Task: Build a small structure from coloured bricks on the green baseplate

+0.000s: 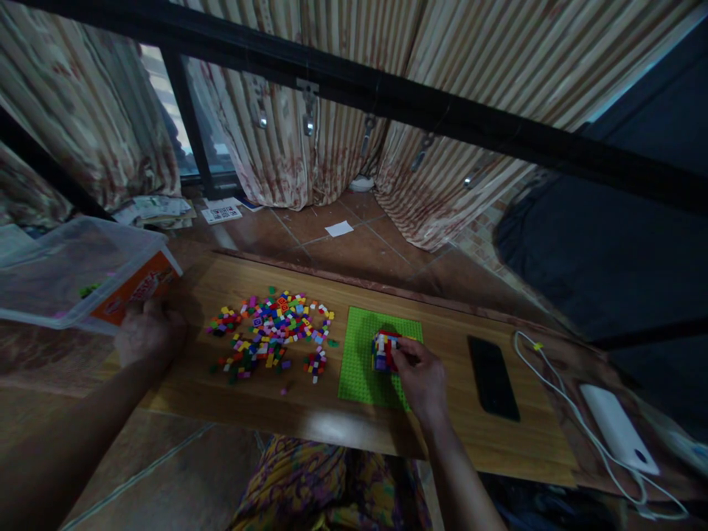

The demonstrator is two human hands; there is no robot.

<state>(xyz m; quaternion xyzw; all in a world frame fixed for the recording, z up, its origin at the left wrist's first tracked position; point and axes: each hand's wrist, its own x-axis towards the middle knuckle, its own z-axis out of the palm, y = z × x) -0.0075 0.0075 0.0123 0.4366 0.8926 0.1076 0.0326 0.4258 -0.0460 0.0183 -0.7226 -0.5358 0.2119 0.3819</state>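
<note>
At the near edge of the table (310,417), the right hand (421,380) pinches a small multicoloured brick build (384,349) with closed fingertips, steadying it on the green baseplate (362,361). Left, loose bricks (271,332) lie spread within reach. The left hand (147,332) rests curled, holding nothing visible, beside a clear plastic box (66,276) farther left.

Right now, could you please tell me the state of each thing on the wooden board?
Green square baseplate: flat, bearing a small multicoloured block build.
Right hand: fingers on the build.
Left hand: resting beside loose coloured bricks, scattered.
Black phone: screen dark.
</note>
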